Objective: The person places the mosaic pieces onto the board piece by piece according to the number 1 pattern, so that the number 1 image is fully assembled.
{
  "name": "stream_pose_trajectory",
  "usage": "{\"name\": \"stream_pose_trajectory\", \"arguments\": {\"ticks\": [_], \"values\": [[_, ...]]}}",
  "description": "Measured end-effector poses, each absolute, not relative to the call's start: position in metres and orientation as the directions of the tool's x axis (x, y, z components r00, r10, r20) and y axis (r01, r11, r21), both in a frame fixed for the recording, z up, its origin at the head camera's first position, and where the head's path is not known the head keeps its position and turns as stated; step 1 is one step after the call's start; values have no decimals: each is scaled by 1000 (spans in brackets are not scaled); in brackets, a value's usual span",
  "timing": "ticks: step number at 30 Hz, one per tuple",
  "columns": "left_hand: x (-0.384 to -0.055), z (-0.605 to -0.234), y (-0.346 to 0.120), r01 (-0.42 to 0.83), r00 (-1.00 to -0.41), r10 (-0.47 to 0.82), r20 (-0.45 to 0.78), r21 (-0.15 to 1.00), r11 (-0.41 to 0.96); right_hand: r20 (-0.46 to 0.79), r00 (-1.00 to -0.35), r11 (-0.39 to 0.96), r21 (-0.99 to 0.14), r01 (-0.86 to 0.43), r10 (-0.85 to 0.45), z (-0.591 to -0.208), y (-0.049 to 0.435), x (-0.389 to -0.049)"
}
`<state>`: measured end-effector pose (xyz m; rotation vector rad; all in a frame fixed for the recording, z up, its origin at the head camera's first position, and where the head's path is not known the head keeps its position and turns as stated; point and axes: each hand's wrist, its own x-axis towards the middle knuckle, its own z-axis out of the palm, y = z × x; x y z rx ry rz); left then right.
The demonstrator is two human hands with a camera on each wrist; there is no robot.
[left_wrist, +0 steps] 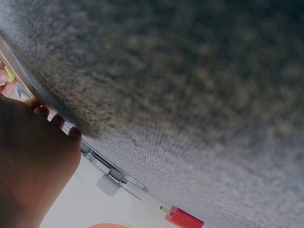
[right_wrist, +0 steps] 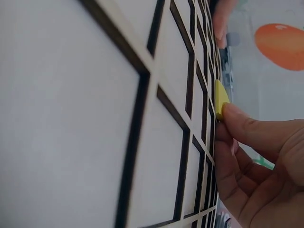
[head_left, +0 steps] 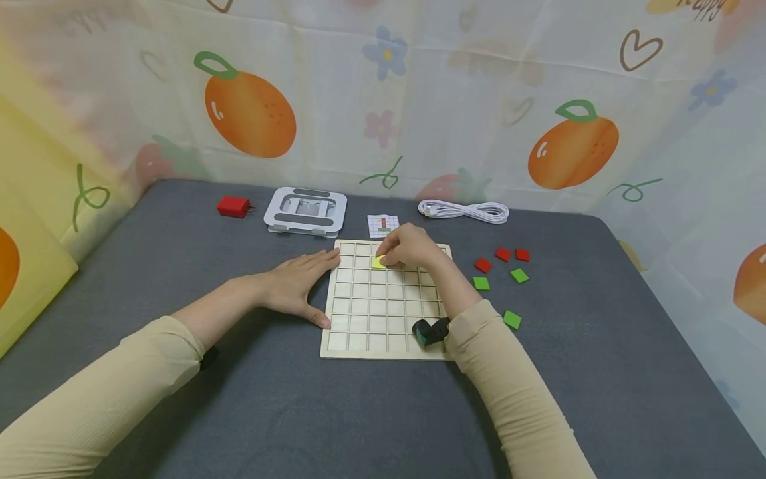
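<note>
A pale wooden grid board [head_left: 359, 307] lies on the dark table, divided into square cells. Between thumb and fingers my right hand [head_left: 411, 246] pinches a yellow square tile [head_left: 378, 262] over a cell near the board's far edge. The right wrist view shows the yellow tile [right_wrist: 220, 99] at the thumb tip, tilted against the grid. My left hand [head_left: 297, 285] lies along the board's left edge, fingers extended, with fingertips at the far left corner and thumb near the lower left. Part of the board's right side is hidden under my right forearm.
Red tiles [head_left: 483, 265] and green tiles [head_left: 512, 319] lie scattered right of the board. Behind it are a small printed grid card [head_left: 383, 225], a white folding stand [head_left: 306, 211], a red plug adapter [head_left: 234, 206] and a coiled white cable [head_left: 463, 211].
</note>
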<state>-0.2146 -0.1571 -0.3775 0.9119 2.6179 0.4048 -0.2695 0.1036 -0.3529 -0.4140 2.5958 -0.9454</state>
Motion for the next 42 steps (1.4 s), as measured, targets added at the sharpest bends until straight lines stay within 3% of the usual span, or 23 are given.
{"name": "stream_pose_trajectory", "arguments": {"ticks": [22, 31, 42], "values": [[-215, -376, -160, 541, -743, 637, -208, 374, 753, -239, -878, 722, -673, -159, -416, -345, 106, -272], [-214, -377, -160, 545, -740, 641, -205, 376, 749, -195, -893, 635, -763, -122, -405, -336, 145, -280], [-215, -380, -158, 546, -736, 643, -214, 374, 750, -167, -939, 654, -752, -76, -301, -331, 209, -283]]}}
